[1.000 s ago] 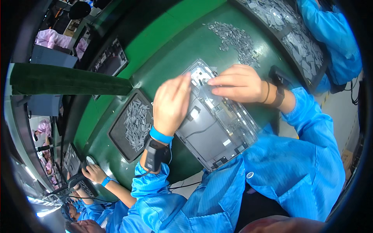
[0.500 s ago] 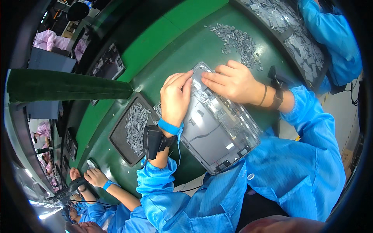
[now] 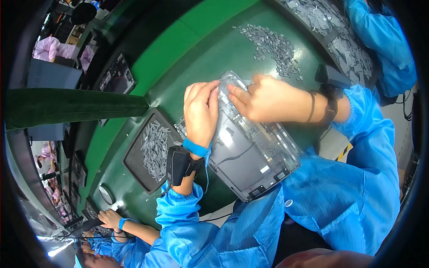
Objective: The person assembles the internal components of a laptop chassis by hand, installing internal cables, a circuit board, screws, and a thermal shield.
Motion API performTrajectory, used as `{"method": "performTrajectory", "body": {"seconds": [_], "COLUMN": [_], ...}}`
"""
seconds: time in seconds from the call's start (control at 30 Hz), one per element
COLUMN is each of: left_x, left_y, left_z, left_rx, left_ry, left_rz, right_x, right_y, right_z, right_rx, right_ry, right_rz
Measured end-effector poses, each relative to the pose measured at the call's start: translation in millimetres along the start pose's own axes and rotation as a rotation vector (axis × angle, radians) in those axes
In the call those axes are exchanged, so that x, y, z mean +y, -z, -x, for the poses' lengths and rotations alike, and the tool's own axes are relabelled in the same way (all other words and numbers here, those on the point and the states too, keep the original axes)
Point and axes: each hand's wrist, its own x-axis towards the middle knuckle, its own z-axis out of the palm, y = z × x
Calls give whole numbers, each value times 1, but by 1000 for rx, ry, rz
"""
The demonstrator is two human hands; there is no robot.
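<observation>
An opened flat device, tablet-like, [image 3: 241, 167] leans across my lap and the green bench edge, its dark battery panel and circuit board exposed. My left hand [image 3: 200, 116] is closed on its far left edge, fingertips at the top corner. Over the far end, my right hand [image 3: 270, 99] reaches in from the right, slightly blurred. Two of its fingers stretch onto the device's surface, the others curl, and I see nothing held in them. Left of my left wrist, a dark tray [image 3: 133, 166] bears a heap of grey strips [image 3: 156, 149].
Small grey pieces [image 3: 275, 48] lie piled on the far bench. Beyond stands a tray of grey scraps [image 3: 351, 56], beside a co-worker's blue sleeve [image 3: 380, 42]. A green padded post [image 3: 76, 106] juts in from the left. Another person's hand [image 3: 110, 219] is at lower left, near a round object [image 3: 106, 194].
My right hand has shifted slightly nearer to me along the device, its wrist turned. My left hand keeps its hold. At lower left, the other person's hands have moved lower.
</observation>
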Motion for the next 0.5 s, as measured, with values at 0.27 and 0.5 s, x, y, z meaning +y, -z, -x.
{"method": "performTrajectory", "body": {"seconds": [0.27, 0.5], "left_x": [2, 2], "left_y": [-1, -1], "left_z": [1, 1], "left_rx": [-64, -70], "left_ry": [-17, -7], "left_rz": [-24, -14], "right_x": [-4, 17], "right_y": [5, -3], "right_z": [-7, 0], "right_rx": [-80, -30], "right_ry": [36, 133], "right_rz": [97, -58]}}
